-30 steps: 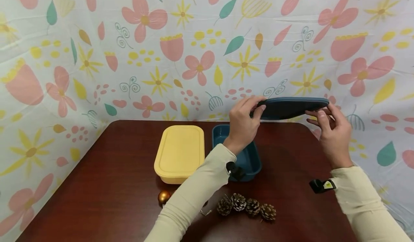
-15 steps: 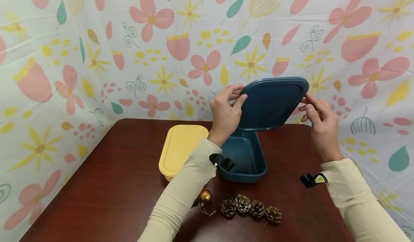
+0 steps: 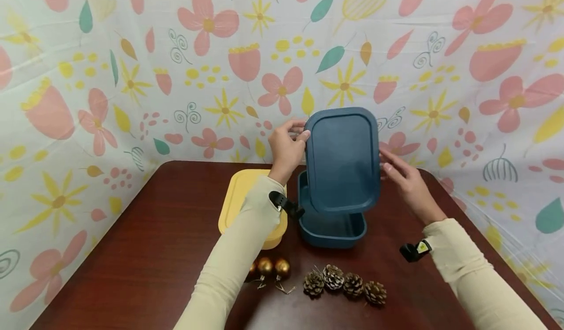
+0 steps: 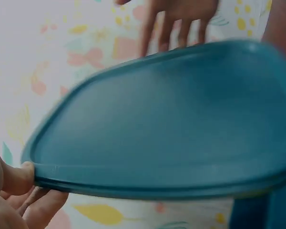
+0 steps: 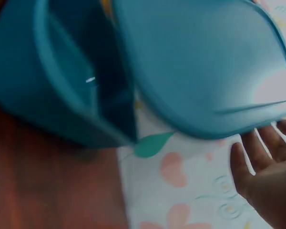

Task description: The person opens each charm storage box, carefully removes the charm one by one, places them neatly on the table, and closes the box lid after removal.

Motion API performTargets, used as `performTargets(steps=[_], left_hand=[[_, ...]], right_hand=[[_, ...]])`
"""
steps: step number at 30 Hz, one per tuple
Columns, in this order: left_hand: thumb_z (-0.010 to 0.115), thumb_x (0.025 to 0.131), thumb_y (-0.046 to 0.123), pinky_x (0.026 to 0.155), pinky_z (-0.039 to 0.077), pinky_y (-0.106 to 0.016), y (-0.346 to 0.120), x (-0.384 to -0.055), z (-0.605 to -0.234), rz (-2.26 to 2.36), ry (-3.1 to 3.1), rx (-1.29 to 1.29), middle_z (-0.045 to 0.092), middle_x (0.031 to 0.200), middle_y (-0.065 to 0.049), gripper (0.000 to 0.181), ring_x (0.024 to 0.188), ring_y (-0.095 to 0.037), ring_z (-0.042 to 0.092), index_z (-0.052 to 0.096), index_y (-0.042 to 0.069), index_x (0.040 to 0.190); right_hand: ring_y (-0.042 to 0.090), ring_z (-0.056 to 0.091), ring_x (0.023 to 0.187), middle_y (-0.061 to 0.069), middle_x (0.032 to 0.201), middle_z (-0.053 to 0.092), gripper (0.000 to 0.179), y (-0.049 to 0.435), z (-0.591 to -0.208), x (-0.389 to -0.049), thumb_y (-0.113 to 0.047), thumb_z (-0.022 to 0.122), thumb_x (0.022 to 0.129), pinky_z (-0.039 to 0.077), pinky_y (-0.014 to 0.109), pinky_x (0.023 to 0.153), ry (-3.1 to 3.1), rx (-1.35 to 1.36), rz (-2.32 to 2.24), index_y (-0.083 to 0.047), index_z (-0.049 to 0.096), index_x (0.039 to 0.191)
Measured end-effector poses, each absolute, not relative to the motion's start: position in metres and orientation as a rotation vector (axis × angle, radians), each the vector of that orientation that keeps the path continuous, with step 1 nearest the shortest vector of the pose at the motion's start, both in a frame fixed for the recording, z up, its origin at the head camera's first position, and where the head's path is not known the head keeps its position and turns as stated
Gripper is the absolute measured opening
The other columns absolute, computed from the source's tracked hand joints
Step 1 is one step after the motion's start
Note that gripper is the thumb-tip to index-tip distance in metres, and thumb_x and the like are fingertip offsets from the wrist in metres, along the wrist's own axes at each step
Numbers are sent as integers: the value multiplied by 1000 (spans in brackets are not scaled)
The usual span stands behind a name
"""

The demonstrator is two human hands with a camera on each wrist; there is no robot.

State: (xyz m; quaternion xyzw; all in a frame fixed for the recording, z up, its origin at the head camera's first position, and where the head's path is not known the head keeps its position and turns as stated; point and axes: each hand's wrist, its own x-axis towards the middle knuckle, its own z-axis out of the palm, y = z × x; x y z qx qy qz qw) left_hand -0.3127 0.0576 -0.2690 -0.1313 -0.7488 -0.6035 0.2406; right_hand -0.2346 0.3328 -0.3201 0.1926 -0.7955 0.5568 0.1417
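Observation:
A dark blue rectangular lid (image 3: 343, 161) is held up steeply tilted over the back of an open blue box (image 3: 332, 240). My left hand (image 3: 287, 150) pinches the lid's left edge near its upper corner, thumb on the near face, as the left wrist view shows too. At the lid's right edge is my right hand (image 3: 410, 185), its fingers extended at the rim and partly behind it. In the right wrist view, those fingers (image 5: 257, 150) look fairly straight and lie against or close to the edge; contact is hard to tell.
A yellow lidded box (image 3: 238, 193) stands left of the blue one, partly behind my left sleeve. Nearer me lie gold baubles (image 3: 265, 266) with strings and a row of several pinecones (image 3: 332, 277). A floral cloth (image 3: 282, 51) hangs behind the brown table (image 3: 145, 251).
The lid has swung from nearly flat to steep and moved left and down over the blue box. Both hands have shifted left; the left hand keeps its pinch.

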Motion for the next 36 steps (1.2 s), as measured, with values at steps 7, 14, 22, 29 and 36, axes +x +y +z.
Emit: performTargets(steps=[7,14,22,29,36], left_hand=[[70,94,13,77,61,-34,56,-344,-298,-1768,-2332,-141,75,108,-14,21,94,-27,73,74,4,113],[68,96,19,92,59,-38,56,-356,-332,-1341,-2648,-176,75,117,-10,24,108,-25,70,75,6,116],[65,97,14,70,46,-31,63,-358,-347,-988,-2757,-310,57,61,-6,35,60,-21,49,61,4,63],[61,98,12,55,39,-28,70,-363,-356,-809,-2821,-324,54,56,-4,44,52,-18,45,47,13,56],[59,97,9,55,46,-27,75,-364,-365,-546,-2820,-452,74,78,-12,27,61,-21,64,73,6,75]], right_hand=[[16,57,131,22,163,31,59,335,-347,-223,-38,42,108,50,9,85,-2644,337,1388,-14,27,160],[45,45,141,24,161,33,66,324,-369,-218,-42,47,106,53,51,100,-2775,302,1234,-10,26,160],[39,48,139,22,160,35,72,312,-391,-217,-47,49,104,52,52,102,-2813,284,1227,-9,23,160],[43,41,144,23,164,25,79,312,-395,-226,-53,48,103,50,56,105,-2874,221,1201,-7,19,160],[46,34,147,26,165,19,84,310,-401,-233,-51,50,103,43,60,111,-2904,223,1246,-3,12,161]])
